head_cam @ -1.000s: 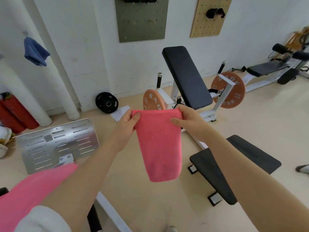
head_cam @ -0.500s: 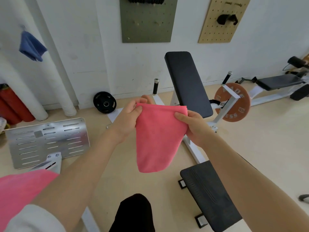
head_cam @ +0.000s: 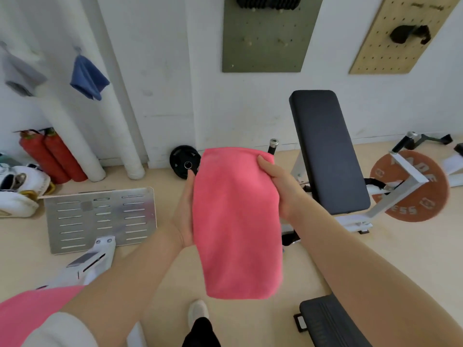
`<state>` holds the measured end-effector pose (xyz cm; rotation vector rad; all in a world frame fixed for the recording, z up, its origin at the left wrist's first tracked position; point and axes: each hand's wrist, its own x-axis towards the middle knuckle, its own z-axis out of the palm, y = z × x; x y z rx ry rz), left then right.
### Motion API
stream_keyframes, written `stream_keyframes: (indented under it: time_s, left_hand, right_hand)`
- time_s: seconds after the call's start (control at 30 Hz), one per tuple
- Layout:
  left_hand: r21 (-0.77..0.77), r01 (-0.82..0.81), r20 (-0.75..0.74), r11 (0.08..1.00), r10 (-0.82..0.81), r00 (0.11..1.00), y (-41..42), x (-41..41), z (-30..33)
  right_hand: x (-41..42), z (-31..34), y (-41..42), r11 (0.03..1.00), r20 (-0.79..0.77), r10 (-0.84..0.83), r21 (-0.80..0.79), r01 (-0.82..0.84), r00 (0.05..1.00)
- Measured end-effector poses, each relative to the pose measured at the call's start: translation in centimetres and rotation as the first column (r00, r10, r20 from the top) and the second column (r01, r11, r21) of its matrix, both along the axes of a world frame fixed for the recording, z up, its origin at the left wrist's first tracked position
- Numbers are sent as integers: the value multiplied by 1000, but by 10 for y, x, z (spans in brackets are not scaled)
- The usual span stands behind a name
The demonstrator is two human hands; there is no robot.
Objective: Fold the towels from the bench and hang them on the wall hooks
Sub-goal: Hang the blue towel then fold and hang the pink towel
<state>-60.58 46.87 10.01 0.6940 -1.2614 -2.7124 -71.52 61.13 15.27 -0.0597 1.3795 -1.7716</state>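
A folded pink towel [head_cam: 238, 221] hangs in front of me at the centre of the head view. My left hand [head_cam: 184, 216] grips its left edge, mostly hidden behind the cloth. My right hand [head_cam: 280, 186] pinches its upper right corner. On the white wall at the upper left, a blue towel [head_cam: 87, 77] and a grey towel [head_cam: 21, 73] each hang from a hook. The black padded bench [head_cam: 328, 151] stands tilted up at the right. A second pink cloth [head_cam: 32, 311] lies over my left upper arm at the lower left.
A perforated metal plate [head_cam: 100, 217] lies on the floor to the left. Two red extinguishers [head_cam: 50, 156] and white shoes [head_cam: 20, 189] sit by the wall pipes. An orange weight plate [head_cam: 411, 189] and a black plate [head_cam: 184, 161] are near the bench. My foot [head_cam: 198, 311] is below.
The view has swung left, bringing the hung grey and blue towels into sight. My hands have turned the pink towel so it hangs longer and closer, held by its sides.
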Motion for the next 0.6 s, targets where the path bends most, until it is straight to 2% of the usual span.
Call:
stream_keyframes:
  time_s: [0.17,0.3,0.37,0.4,0.47,0.53,0.6]
  left_hand:
    - [-48,109,-32,993,-110,993,-56,-36,6]
    - [-38,213,122,976,-207,971,-102,-69,8]
    - [-28,244,193,969,-235,953,-125,-87,4]
    - [-21,235,211,972,-225,951,-133,-97,5]
    - [17,148,157,989,-148,976,-145,-115,10]
    - [60,14,99,998,-19,995,-161,-137,7]
    - [38,-105,94,994,101,990,-179,-158,6]
  right_hand:
    - [-70,3,-73,982,-39,-72,171,77,997]
    - [-116,0,-118,973,-55,-95,206,105,994]
    - [-135,-6,-136,983,0,-99,155,98,995]
    - [-143,-9,-144,993,44,-93,80,89,995]
    - [-162,-17,-156,998,110,-26,-60,33,994]
    - [-181,-22,-167,987,93,146,-74,-139,985]
    - [-194,-28,-180,946,44,324,-19,-324,945]
